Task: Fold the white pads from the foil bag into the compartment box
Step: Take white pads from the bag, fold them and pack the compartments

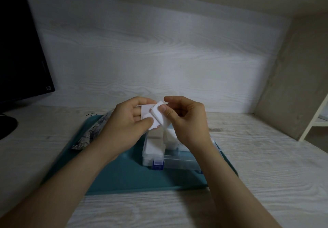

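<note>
A white pad, partly folded with one flap lying over another, is pinched between the left hand and the right hand, above the compartment box. The box is clear plastic with a blue latch on its near edge, and folded pads fill its left compartments. The foil bag, patterned and crinkled, lies lengthwise to the box's left.

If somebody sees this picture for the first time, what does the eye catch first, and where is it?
First, the middle: the left hand and the right hand pinch a thin white pad between them, above a clear plastic compartment box. The box sits on a flat teal tray, with a patterned foil bag lying at the tray's left edge.
</note>
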The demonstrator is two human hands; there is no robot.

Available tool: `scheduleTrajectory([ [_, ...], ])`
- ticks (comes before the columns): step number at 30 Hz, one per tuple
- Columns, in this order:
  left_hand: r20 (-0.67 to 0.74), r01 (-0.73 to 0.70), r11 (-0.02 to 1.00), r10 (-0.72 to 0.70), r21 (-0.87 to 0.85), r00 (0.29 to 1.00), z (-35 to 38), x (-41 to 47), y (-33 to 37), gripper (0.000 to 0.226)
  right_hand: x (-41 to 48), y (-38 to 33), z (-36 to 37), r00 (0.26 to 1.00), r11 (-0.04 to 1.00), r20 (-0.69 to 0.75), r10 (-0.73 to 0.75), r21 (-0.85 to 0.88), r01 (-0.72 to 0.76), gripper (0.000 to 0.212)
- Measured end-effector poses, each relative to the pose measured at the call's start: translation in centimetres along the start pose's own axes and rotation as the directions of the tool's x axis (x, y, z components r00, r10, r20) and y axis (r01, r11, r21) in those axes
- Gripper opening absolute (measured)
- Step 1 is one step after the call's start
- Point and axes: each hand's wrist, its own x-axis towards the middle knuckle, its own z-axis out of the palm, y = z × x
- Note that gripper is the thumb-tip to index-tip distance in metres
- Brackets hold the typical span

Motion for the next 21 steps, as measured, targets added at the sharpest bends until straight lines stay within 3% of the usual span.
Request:
scheduleTrajectory([
  [4, -0.066, -0.009, 0.999, 0.012, 0.042, 0.998, 0.1, 0.1, -0.4, 0.039, 0.2, 0.2, -0.3, 1.000, 0.997, -0.020, 0.009, -0.076, -0.010, 0.021],
  [9, -0.157, -0.001, 0.999, 0.006, 0.032, 0.988, 0.0, 0.2, -0.7, 0.038, 0.2, -0.4, -0.9, 0.970, 0.963, -0.101, 0.223, 0.176, -0.203, 0.016],
  [12, -0.176, -0.009, 0.999, 0.015, 0.036, 0.984, 0.1, 0.3, -0.5, 0.037, 0.1, -0.9, -1.3, 0.923, 0.823, 0.101, 0.371, 0.425, -0.377, 0.018],
  [15, -0.144, 0.010, 0.999, -0.016, -0.046, 0.990, 0.2, 0.2, -0.2, 0.037, -0.3, -1.1, -0.9, 0.900, 0.801, 0.269, 0.343, 0.417, -0.429, 0.022],
  [21, -0.073, 0.035, 0.984, -0.049, -0.175, 0.996, 0.2, 0.3, 0.0, 0.032, -0.5, -1.6, -0.5, 0.903, 0.808, 0.198, 0.382, 0.402, -0.430, 0.023],
])
